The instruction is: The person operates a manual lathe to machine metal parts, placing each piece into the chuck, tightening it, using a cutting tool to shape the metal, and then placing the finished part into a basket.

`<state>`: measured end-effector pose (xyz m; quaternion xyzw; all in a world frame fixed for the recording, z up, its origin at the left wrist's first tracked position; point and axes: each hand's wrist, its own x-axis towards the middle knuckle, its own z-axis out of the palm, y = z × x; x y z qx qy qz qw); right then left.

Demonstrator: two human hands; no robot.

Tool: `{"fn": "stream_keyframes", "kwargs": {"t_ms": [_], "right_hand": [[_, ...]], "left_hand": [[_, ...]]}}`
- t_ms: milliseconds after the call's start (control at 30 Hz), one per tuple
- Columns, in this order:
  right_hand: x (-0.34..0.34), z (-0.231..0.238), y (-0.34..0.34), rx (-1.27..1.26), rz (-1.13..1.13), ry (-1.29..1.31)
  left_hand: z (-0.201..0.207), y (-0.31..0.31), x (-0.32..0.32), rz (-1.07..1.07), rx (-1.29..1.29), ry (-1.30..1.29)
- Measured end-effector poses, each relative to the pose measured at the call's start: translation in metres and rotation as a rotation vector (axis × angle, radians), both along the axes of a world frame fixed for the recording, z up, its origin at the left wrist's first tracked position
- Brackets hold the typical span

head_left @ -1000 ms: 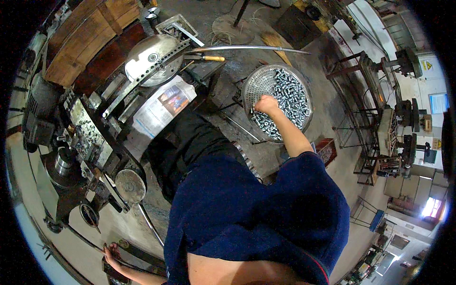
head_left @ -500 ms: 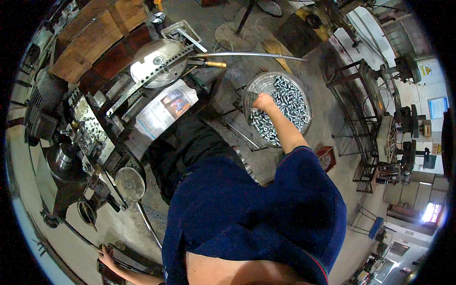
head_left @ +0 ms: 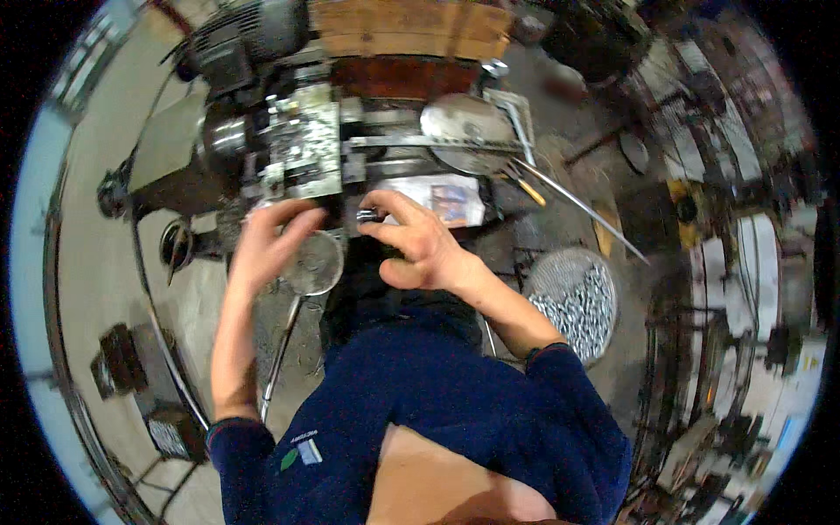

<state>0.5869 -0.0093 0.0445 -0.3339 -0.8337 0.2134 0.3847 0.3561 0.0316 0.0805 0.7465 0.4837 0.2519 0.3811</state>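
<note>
In front of my body my right hand (head_left: 420, 245) pinches a small shiny metal cylinder (head_left: 367, 214) between thumb and fingers. My left hand (head_left: 271, 245) is raised across from it, somewhat blurred, its thumb and fingers apart and nothing visible between them. Below the left hand, a round metal plate (head_left: 315, 264) tops a rod. Just beyond both hands is a bench machine with a metal bed (head_left: 306, 149) strewn with bright bits. To the right, a perforated round metal basin (head_left: 551, 273) holds many similar shiny pieces.
A printed paper sheet (head_left: 453, 201) lies beyond the right hand, near a large metal disc (head_left: 468, 131) and a perforated bar (head_left: 398, 141). A long metal rod (head_left: 586, 213) slants toward the right. At the left is a small handwheel (head_left: 177, 245); wooden boards (head_left: 411, 31) stand behind.
My right hand has left the basin and come to the middle, now holding a metal cylinder. My left hand has risen from the lower left toward the machine. The view has turned left.
</note>
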Motion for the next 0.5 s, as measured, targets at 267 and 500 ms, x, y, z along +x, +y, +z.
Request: {"fn": "stream_keyframes", "kwargs": {"t_ms": [267,500], "right_hand": [[-0.044,0.015,0.013,0.100,0.051,-0.096],[-0.060,0.017,0.027,0.046,0.069,-0.149]], "left_hand": [[-0.029,-0.005,0.006,-0.064,-0.202,-0.326],[-0.030,-0.002,-0.009,0.070,-0.068,-0.267]]}}
